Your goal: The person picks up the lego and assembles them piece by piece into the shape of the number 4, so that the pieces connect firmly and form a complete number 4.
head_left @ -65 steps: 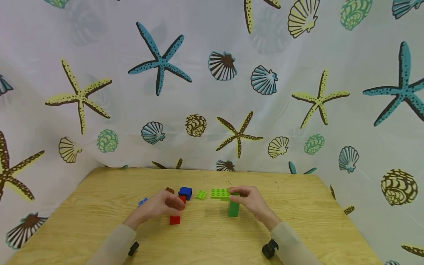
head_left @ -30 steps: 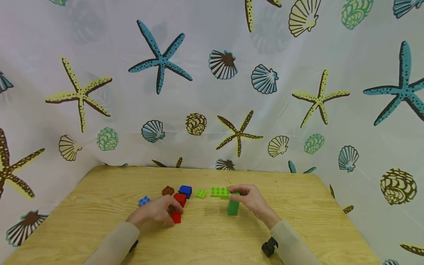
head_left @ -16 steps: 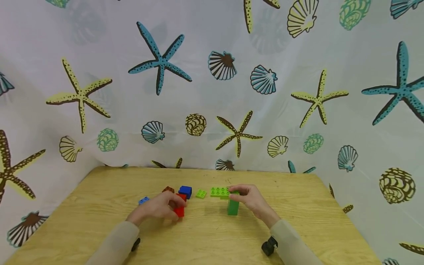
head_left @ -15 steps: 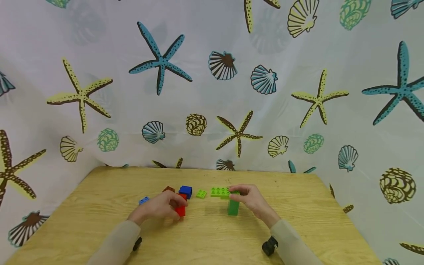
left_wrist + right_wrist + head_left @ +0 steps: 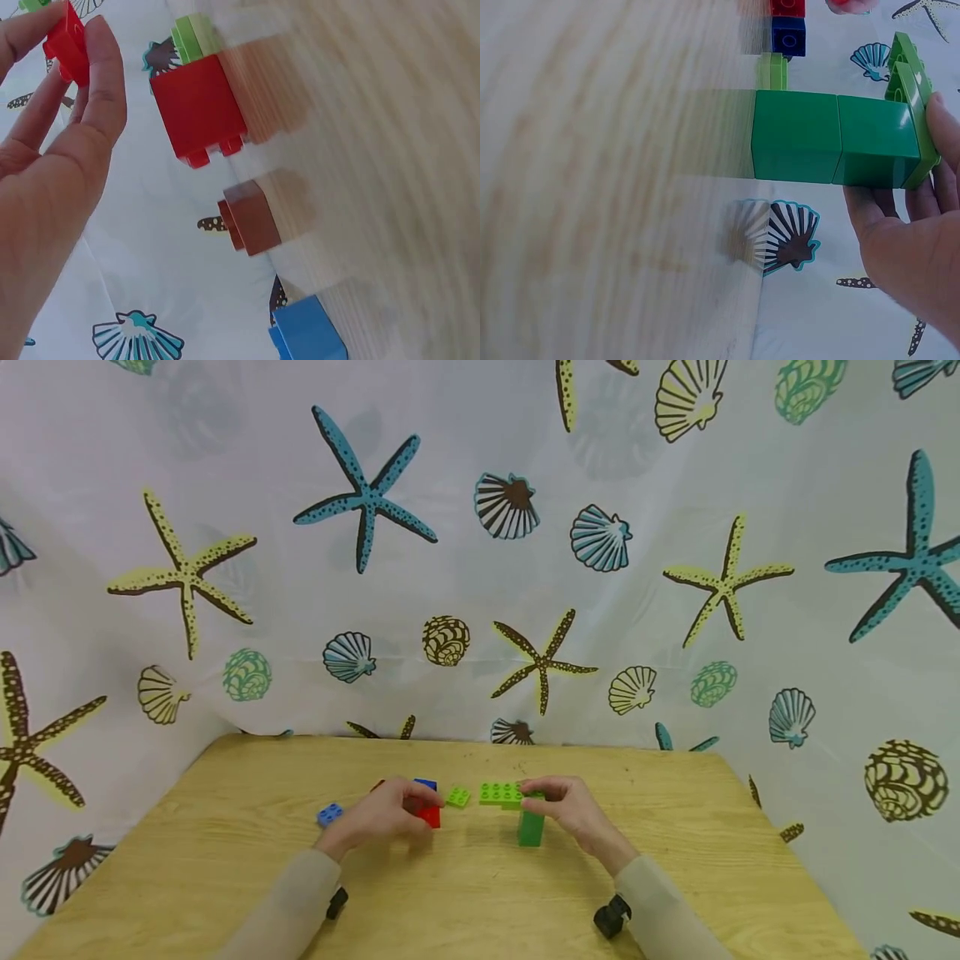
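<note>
My left hand (image 5: 386, 817) pinches a small red brick (image 5: 69, 46) between thumb and fingers, raised off the table. Below it in the left wrist view, a larger red brick (image 5: 199, 105) stands on the wood. With thumb and fingers, my right hand (image 5: 576, 818) holds the top of an upright stack of two dark green bricks (image 5: 836, 139). Lime green plates (image 5: 498, 793) cap this stack and jut out to the left. Its foot rests on the table. Part of the capping plates is hidden behind the right fingers.
A flat lime brick (image 5: 458, 797) lies between the hands, farther back. Beside it is a dark blue brick (image 5: 426, 784), partly covered by the left hand. A brown brick (image 5: 253, 217) and a light blue brick (image 5: 330, 814) lie to the left. A patterned curtain (image 5: 480, 693) hangs behind the table.
My left hand has come down to the small red brick at the front, taken hold of it, and moved it right and away from me. The right hand and green stack have stayed put.
</note>
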`<state>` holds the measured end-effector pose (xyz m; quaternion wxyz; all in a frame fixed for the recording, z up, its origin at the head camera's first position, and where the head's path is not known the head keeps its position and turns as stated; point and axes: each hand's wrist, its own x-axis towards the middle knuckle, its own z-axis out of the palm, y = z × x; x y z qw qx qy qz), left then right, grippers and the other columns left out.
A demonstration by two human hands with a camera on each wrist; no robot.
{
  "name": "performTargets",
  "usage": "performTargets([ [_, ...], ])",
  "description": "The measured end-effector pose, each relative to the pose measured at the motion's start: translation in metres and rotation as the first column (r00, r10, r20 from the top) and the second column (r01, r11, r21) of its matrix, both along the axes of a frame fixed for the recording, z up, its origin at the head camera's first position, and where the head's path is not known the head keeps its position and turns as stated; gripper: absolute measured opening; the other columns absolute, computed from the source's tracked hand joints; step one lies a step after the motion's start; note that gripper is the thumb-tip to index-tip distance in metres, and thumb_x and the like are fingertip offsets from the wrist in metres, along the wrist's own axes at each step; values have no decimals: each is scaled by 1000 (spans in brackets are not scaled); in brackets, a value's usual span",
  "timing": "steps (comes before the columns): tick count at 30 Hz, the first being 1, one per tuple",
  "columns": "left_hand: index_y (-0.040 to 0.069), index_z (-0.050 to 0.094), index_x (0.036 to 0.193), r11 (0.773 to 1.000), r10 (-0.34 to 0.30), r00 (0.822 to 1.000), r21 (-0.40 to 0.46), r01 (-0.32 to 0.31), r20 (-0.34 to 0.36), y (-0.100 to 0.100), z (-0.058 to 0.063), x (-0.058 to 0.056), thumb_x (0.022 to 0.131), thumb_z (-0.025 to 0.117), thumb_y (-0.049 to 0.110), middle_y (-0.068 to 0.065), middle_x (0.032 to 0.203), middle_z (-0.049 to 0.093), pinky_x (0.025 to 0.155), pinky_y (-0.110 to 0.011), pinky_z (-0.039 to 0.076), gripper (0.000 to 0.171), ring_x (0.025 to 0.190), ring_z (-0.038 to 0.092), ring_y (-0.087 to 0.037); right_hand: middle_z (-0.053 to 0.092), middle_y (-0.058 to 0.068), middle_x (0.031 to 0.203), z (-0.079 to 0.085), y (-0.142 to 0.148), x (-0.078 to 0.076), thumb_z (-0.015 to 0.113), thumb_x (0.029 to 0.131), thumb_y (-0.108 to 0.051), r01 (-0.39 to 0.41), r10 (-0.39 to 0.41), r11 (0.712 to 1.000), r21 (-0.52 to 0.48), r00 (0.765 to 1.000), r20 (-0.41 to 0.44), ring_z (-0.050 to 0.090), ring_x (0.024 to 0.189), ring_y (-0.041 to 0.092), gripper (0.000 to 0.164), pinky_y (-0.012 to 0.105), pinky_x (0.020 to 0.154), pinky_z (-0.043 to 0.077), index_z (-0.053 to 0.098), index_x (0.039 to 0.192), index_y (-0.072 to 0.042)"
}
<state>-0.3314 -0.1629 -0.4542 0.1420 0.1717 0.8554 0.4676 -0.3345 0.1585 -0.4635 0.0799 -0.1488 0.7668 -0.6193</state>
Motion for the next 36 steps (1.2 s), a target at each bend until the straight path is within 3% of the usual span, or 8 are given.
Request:
performTargets([
  [8,6,65,127,991,107,994,82,-106,-3,14,1,-1,86,72,13,-9,115,66,79,-39,55,42,89,59,-21,62,11,133,0,0,2,73,89,-21,-26,26,1000,-4,1000,-11,60,117,23,33,37,98,50,70,117,-4],
  [13,8,66,126,986,144,989,91,-142,-17,21,1,-4,85,74,15,-8,118,65,80,-39,54,42,92,60,-20,63,11,133,1,1,0,73,89,-18,-11,11,1000,-3,1000,1,60,118,23,33,36,98,51,70,118,-4],
  [21,12,67,124,983,144,988,124,-135,-64,34,-2,-8,85,76,13,-8,123,64,81,-33,55,39,99,62,-19,62,13,133,1,2,1,72,90,-19,-7,7,1000,3,1000,-12,58,122,28,33,40,100,49,70,118,-1],
  [31,8,65,127,965,167,986,209,-157,-27,49,-3,-4,86,73,6,-11,124,62,85,-42,56,41,93,65,-20,64,10,131,-2,1,0,74,88,-20,0,0,1000,0,1000,1,61,115,21,31,38,99,50,72,115,-5],
  [36,11,62,130,969,163,985,198,-150,-52,56,-5,-2,87,72,6,-11,125,62,84,-41,57,45,95,66,-21,63,11,132,-3,-1,1,73,89,-19,8,-8,1000,4,1000,5,62,115,20,31,38,98,50,71,116,-4],
])
